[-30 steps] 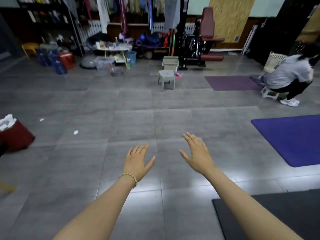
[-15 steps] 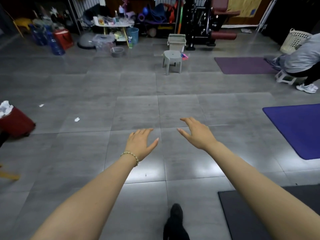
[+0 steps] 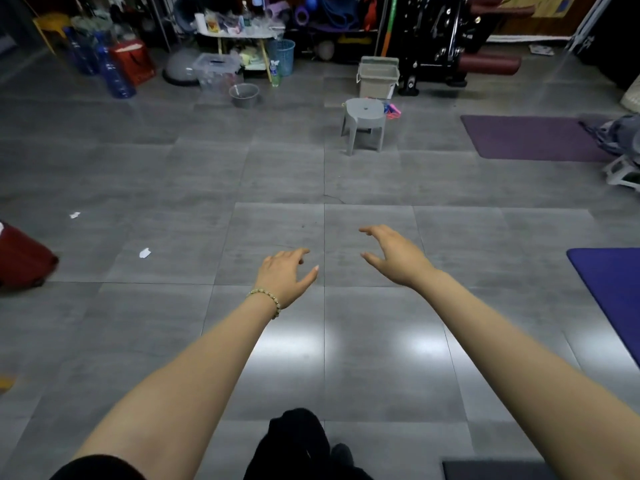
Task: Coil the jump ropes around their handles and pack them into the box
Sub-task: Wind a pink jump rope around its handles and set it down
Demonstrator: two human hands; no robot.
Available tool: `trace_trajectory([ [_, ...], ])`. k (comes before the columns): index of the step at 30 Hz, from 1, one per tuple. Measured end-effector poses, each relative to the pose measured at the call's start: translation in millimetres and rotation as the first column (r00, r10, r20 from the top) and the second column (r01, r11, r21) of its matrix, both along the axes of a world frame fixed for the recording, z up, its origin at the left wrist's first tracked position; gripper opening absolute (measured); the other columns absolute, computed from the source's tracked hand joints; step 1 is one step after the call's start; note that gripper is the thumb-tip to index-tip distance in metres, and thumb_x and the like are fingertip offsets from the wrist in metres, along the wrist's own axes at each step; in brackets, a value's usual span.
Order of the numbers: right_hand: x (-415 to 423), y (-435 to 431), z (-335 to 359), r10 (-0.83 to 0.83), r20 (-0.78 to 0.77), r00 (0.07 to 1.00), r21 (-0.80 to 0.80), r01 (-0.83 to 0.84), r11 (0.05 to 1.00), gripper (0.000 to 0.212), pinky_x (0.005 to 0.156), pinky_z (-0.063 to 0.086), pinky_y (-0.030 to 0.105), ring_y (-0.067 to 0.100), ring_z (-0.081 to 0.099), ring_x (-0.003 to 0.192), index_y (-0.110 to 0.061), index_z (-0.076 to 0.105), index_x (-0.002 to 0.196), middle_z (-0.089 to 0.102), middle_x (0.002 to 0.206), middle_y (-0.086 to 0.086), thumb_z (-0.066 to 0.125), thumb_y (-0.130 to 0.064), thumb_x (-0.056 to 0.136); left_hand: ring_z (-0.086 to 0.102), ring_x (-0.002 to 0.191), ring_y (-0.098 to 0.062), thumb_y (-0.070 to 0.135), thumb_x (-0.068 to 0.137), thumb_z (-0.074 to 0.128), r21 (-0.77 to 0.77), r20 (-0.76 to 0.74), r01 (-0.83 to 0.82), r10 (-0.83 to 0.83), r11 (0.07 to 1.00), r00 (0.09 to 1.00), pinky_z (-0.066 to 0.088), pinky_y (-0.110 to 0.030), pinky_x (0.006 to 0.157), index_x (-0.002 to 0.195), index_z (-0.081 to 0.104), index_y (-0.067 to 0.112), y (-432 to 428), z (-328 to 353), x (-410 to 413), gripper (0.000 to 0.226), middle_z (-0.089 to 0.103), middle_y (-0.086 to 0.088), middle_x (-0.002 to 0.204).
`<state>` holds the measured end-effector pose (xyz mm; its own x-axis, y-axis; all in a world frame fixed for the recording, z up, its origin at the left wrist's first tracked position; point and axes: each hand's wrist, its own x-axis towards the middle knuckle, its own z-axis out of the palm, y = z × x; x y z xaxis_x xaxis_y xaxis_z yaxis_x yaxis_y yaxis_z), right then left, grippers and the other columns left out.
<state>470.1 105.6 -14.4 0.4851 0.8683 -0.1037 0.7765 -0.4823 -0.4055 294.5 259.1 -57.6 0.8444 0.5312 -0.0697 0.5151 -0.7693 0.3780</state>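
Fingers [image 3: 298, 252] on both hands are loosely spread, holding nothing. The left hand [image 3: 285, 277] and right hand [image 3: 394, 256] hover mid-frame over open grey floor [image 3: 173, 168]. In the upper centre are one stool [image 3: 365, 121], jump ropes [image 3: 393, 110] just beside it, and one box [image 3: 377, 79] behind. Three mats [image 3: 526, 136] hug the right edge.

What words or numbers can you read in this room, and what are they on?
No text here can be read.
Bottles on the white table: labels too small and blurred.
Red bag: no legible print.
Blue patch on the wooden board: too blurred to tell if it carries writing.
Green bottle: label unreadable.
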Motion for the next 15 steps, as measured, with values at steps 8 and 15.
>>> trace_trajectory([
  [8,149.8,139.6,-16.8,-0.003,0.029,1.0,-0.01,0.003,1.0,0.049,0.096,0.042,0.038,0.026,0.046,0.125,-0.018,0.036,0.14,0.043,0.142,0.004,0.051,-0.028,0.095,0.05,0.117,-0.02,0.046,0.095,0.043,-0.013,0.029,-0.017,0.018,1.0,0.999,0.032,-0.032,0.097,0.136,0.042,0.02,143.5,-1.4,153.2,0.049,0.059,0.002,0.122],
  [15,271.2,259.9,-7.1,-0.037,0.004,0.999,-0.039,0.037,0.999,0.049,0.098,0.04,0.039,0.025,0.043,0.128,-0.02,0.036,0.14,0.042,0.142,0.003,0.05,-0.033,0.095,0.048,0.118,-0.02,0.047,0.095,0.043,0.018,-0.019,0.049,-0.048,0.999,0.999,0.032,-0.032,0.097,0.135,0.043,0.019,273.3,17.3,281.7,0.048,0.059,0.002,0.123],
])
